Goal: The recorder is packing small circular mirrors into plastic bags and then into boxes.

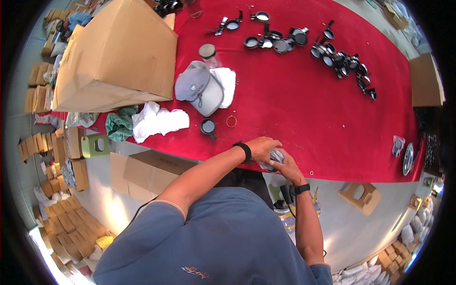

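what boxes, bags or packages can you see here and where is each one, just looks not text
Large cardboard box: brown, closed, far left of the red table.
Flat cardboard box: brown, on the floor under the table's near edge.
Clear plastic bag: crinkled, in the grip of both the left hand and right hand.
Small clear bag: near the table's right end.
Stacked small cartons: tan, floor at left.

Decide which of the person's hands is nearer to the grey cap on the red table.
Left. The left hand lies below and right of the grey cap; the right hand sits farther down and right, both on a clear bag.
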### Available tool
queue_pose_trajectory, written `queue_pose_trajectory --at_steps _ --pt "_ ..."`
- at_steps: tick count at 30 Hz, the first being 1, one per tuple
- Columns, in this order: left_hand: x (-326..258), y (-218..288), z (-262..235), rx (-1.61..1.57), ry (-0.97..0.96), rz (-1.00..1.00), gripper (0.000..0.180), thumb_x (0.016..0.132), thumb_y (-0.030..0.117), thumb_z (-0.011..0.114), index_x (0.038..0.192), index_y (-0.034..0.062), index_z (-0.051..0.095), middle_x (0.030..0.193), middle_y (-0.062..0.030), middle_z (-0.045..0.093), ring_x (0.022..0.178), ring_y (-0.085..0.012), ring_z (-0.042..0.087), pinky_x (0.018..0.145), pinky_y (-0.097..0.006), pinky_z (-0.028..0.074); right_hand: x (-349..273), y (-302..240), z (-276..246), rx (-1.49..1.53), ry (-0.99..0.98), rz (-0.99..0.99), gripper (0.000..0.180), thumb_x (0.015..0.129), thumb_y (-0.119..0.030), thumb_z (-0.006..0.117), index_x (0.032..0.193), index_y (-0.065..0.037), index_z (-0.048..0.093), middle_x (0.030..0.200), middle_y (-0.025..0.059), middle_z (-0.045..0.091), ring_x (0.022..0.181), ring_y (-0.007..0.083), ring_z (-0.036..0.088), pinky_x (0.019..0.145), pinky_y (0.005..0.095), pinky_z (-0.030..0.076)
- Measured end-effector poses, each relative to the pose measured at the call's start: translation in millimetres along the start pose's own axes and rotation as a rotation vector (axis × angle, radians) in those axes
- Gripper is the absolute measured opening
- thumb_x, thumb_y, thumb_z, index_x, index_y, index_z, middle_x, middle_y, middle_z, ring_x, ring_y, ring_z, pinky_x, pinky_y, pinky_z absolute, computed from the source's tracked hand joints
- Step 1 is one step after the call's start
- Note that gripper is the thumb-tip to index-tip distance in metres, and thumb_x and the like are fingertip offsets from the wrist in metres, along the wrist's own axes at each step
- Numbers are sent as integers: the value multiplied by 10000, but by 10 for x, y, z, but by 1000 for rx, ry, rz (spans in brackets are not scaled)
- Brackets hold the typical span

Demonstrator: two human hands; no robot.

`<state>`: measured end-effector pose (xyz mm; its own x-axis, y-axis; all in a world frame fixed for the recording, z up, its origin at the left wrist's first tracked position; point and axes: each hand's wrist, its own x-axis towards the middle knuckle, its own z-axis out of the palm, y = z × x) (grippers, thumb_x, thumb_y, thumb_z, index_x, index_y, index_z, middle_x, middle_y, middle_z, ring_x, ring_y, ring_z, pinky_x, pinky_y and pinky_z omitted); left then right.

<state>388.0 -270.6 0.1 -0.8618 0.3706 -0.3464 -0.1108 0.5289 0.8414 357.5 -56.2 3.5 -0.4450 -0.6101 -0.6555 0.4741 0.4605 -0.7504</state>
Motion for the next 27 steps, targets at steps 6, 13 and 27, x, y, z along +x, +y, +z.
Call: queue_pose_trajectory --at_steps 6,13,27 --pt "-606 -111 -643 -72 119 -18 760 803 370 835 1424 -3 605 1277 -259 677 1231 -415 641 1080 -481 495 142 319 74 254 192 111 464 973 -42 659 1431 -4 597 1283 105 695 1153 219 677 958 386 583" --pt "-1637 -1209 -823 181 699 -625 534 829 358 859 1187 9 672 1130 -216 685 1097 -401 672 939 -487 544 -53 550 -314 635 327 32 552 983 -22 596 1522 -77 494 1367 141 633 1169 315 689 857 510 653" --pt "-1066 -1246 -595 349 630 -891 750 711 339 918 1273 9 547 1263 -276 615 1116 -460 669 974 -525 569 -324 786 -1293 307 704 35 447 942 33 677 1384 0 620 1219 118 721 1048 246 729 857 388 634"
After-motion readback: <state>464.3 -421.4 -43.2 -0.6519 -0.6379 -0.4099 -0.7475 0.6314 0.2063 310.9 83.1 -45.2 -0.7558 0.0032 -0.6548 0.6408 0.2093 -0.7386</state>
